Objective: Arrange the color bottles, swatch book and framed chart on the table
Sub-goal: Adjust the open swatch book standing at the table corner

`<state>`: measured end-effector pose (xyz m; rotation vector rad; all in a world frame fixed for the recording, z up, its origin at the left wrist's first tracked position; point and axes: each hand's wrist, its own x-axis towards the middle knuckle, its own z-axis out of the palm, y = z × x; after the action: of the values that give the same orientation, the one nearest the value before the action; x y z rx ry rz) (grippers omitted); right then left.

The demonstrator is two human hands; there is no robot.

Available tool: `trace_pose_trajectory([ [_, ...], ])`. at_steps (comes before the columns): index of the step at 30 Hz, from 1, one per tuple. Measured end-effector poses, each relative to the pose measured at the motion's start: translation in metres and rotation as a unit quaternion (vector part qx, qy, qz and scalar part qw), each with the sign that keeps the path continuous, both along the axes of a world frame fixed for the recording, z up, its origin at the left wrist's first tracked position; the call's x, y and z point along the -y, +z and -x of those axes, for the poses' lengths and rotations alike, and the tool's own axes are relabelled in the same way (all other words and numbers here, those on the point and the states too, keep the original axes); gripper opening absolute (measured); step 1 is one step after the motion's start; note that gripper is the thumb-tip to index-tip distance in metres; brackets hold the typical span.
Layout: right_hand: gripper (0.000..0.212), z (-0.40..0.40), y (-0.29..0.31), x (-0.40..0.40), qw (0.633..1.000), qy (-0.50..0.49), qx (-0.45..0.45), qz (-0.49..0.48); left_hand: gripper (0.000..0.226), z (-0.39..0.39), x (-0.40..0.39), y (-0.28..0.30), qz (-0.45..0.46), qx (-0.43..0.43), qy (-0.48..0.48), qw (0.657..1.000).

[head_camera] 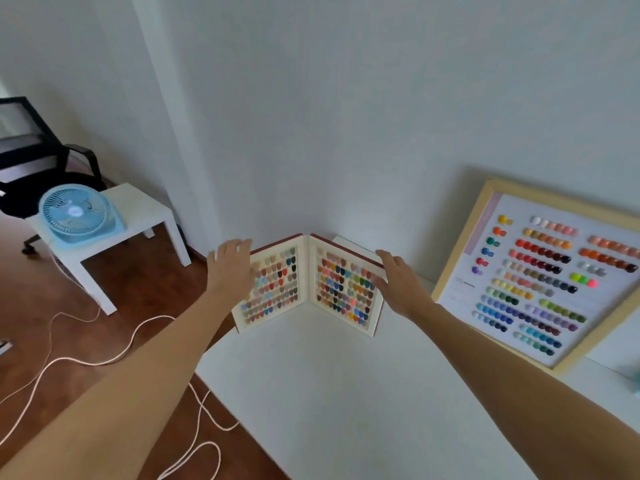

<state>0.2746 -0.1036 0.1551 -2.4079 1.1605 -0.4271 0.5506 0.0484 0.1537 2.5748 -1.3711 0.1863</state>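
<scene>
Hands are flanking the red-covered swatch book (306,284), standing open in a V at the white tabletop's (346,393) twelve o'clock corner: the left hand (231,268) is lying on the left page's outer edge, the right hand (398,282) on the right cover's edge, apparently steadying it upright. Both hands are spread flat, gripping nothing. At three o'clock, the wood-framed colour chart (540,271) is leaning against the wall, seemingly for display.

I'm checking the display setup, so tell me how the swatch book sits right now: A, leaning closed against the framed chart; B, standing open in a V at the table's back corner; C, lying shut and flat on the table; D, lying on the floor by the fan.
B: the swatch book stands upright, both pages spread in a V, with the left hand and right hand at its outer covers.
</scene>
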Motion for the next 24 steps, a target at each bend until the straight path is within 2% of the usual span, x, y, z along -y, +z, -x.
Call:
trace_pose_trajectory([
  [3, 0.03, -0.01, -0.004, 0.02, 0.999, 0.02, -0.034, -0.006, 0.038, -0.016, 0.01, -0.005, -0.052, -0.017, -0.006, 0.999],
  [6, 0.023, -0.014, -0.01, 0.034, 0.998, 0.029, -0.051, -0.015, 0.024, -0.025, 0.018, -0.009, -0.042, -0.032, -0.013, 0.999],
  [14, 0.018, -0.016, -0.011, 0.076, 0.999, 0.0, -0.036, -0.039, 0.017, -0.045, 0.054, -0.007, 0.008, -0.053, -0.069, 0.996],
  [18, 0.016, -0.013, -0.007, 0.105, 0.999, -0.033, -0.027, -0.03, 0.013, -0.05, 0.098, 0.001, -0.002, -0.041, -0.111, 0.993],
  [24, 0.019, -0.008, 0.008, 0.146, 0.994, -0.109, -0.032, 0.005, 0.013, -0.048, 0.179, 0.015, 0.028, -0.057, -0.152, 0.986],
])
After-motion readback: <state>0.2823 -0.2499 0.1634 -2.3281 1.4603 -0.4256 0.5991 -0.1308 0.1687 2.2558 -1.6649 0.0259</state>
